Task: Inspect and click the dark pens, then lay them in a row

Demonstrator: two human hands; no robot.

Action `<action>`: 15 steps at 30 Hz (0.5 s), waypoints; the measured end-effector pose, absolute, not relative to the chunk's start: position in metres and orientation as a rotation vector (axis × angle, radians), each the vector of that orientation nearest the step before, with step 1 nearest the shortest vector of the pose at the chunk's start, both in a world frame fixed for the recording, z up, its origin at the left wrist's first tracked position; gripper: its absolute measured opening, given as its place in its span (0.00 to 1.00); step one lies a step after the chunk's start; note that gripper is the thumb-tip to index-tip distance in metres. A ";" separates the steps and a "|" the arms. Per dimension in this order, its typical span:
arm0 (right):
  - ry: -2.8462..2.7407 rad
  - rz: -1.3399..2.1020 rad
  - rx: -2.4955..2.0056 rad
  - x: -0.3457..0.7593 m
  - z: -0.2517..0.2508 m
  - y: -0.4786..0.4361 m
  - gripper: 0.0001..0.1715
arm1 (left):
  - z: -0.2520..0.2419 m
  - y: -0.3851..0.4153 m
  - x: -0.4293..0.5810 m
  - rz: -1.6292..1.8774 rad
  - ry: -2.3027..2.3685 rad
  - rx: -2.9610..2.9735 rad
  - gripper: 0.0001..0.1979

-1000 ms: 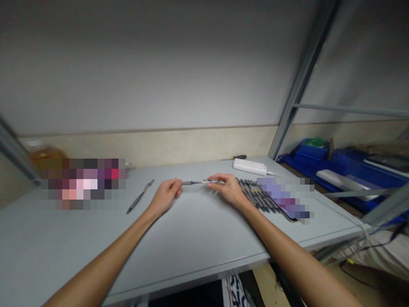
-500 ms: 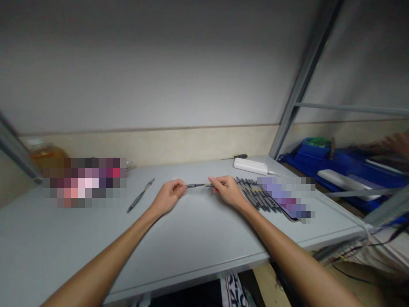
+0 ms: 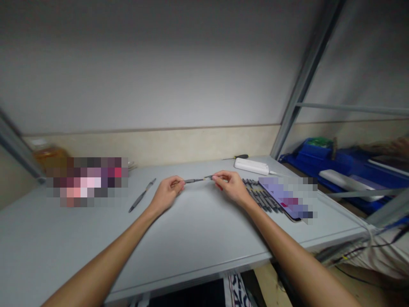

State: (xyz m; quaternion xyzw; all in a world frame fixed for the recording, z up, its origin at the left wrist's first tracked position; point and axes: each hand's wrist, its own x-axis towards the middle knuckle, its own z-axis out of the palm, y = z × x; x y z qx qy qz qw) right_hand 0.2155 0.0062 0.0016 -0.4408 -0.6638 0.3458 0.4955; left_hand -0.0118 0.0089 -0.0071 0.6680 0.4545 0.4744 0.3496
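Observation:
Both hands hold one thin grey pen (image 3: 194, 180) level above the grey table (image 3: 198, 238), at its middle. My left hand (image 3: 168, 194) pinches the pen's left end with closed fingers. My right hand (image 3: 230, 186) is closed round its right end. A row of several dark pens (image 3: 260, 197) lies on the table just right of my right hand. One more grey pen (image 3: 142, 195) lies alone, slanted, to the left of my left hand.
A white power strip (image 3: 251, 166) and a small screwdriver (image 3: 238, 157) lie at the back right by a metal shelf post (image 3: 300, 89). Blue bins (image 3: 322, 160) stand on a rack to the right, where another person's hand (image 3: 398, 147) shows. An amber jar (image 3: 47, 154) is far left.
The hands have drawn slightly closer along the pen, so less of it shows between them. The pen has lifted a little off the table. The view has shifted slightly.

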 end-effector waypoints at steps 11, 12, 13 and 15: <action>-1.664 0.826 -1.097 0.216 0.007 0.003 0.20 | -0.005 0.009 -0.012 1.256 1.161 1.713 0.09; -1.681 0.846 -1.070 0.217 0.008 0.002 0.20 | -0.005 0.010 -0.012 1.252 1.164 1.709 0.10; -1.702 0.860 -1.069 0.217 0.008 0.002 0.20 | -0.005 0.010 -0.013 1.243 1.163 1.707 0.10; -1.750 0.866 -1.113 0.218 0.008 0.001 0.19 | -0.005 0.009 -0.013 1.223 1.151 1.705 0.11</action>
